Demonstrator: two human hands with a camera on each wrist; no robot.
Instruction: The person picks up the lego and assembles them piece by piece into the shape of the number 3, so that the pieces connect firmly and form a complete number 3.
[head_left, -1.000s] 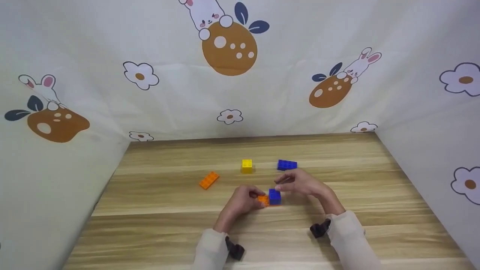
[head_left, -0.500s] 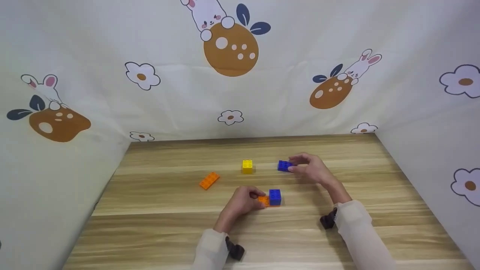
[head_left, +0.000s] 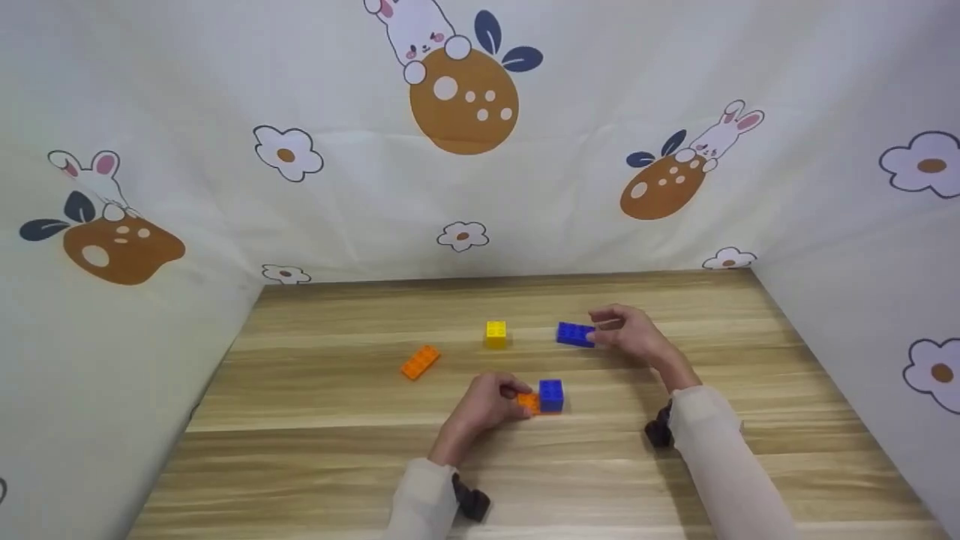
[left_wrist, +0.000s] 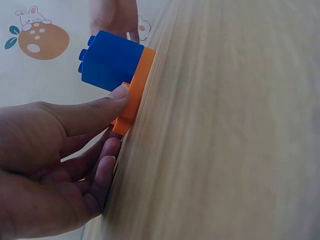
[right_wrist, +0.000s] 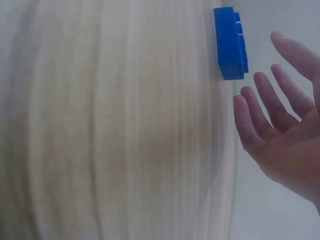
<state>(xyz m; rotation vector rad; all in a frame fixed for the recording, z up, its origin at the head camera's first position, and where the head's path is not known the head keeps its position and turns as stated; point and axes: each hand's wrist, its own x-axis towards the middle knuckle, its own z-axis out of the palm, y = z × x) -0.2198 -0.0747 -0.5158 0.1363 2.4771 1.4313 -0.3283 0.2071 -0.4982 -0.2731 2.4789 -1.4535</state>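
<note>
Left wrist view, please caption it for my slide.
Left hand grips an orange brick bearing a blue block at its far end, with the right hand beyond.

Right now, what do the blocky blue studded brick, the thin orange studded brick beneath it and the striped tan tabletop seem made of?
Blue brick and orange brick: probably moulded plastic, smooth and low-gloss, judging by even colour and crisp edges.
Tabletop: wood or laminate, looking smooth and matte; streaked grain shows, but doesn't settle which.
</note>
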